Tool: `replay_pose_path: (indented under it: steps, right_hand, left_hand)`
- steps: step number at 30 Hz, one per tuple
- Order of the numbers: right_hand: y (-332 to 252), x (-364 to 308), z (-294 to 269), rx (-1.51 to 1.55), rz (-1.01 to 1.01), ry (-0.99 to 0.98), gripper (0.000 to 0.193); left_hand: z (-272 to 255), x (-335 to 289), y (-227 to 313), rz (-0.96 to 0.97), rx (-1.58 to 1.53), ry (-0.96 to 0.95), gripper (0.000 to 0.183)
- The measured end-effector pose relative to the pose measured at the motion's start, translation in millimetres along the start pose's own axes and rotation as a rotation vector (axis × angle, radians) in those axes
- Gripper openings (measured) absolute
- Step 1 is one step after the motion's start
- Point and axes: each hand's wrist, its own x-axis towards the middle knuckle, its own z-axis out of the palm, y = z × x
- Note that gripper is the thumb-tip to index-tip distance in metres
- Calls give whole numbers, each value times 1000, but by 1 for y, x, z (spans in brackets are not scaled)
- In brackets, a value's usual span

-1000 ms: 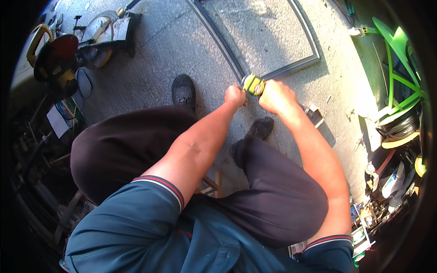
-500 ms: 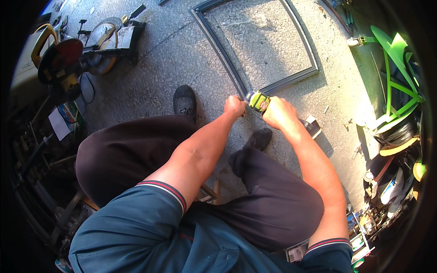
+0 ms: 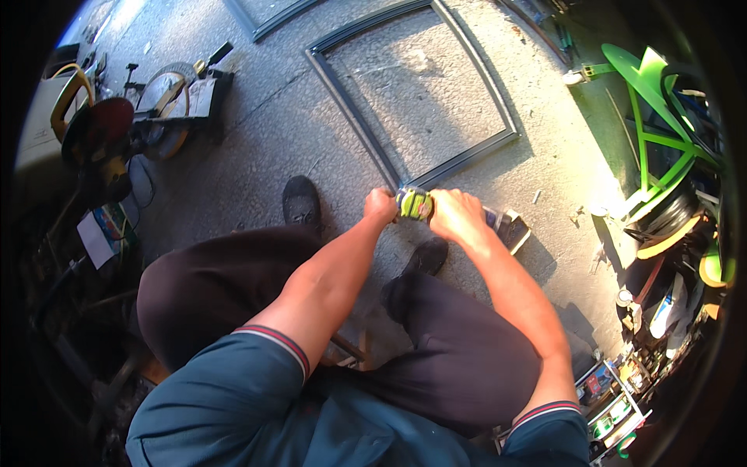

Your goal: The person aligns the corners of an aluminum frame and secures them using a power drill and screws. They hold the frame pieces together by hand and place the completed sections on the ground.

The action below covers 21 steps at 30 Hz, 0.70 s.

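Note:
A dark metal frame (image 3: 350, 117), four-sided with an open middle, lies on the rough floor in front of me. At its near corner my right hand (image 3: 457, 214) is closed round the grip of a cordless drill (image 3: 415, 204) with a yellow-green and dark body. The drill's battery end (image 3: 511, 231) sticks out to the right of that hand. Just left of the drill, my left hand (image 3: 380, 205) makes a closed fist beside the same corner. Whatever is in its fingers is hidden, and so is the drill's tip.
Part of a second dark frame (image 3: 272, 27) lies farther off. A mitre saw (image 3: 173, 93) stands at left, near a yellow-handled power tool (image 3: 97, 124). Green metal stands (image 3: 654, 117) and a cable spool (image 3: 661, 226) crowd the right. My shoes (image 3: 301, 201) rest close to the work.
The view has shifted, bringing more of the second frame in at the top. Both hands stay at the near corner, and more of the drill's battery end now shows.

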Motion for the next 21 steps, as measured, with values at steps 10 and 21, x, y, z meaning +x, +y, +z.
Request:
replay_pose_path:
  steps: [10, 21]
  right_hand:
    - [77, -80, 137, 556, 115, 558, 33]
    - [95, -91, 275, 462, 412, 481, 73]
  left_hand:
    - [2, 16, -3, -57, -33, -45, 45]
    - [38, 7, 32, -224, 149, 473, 66]
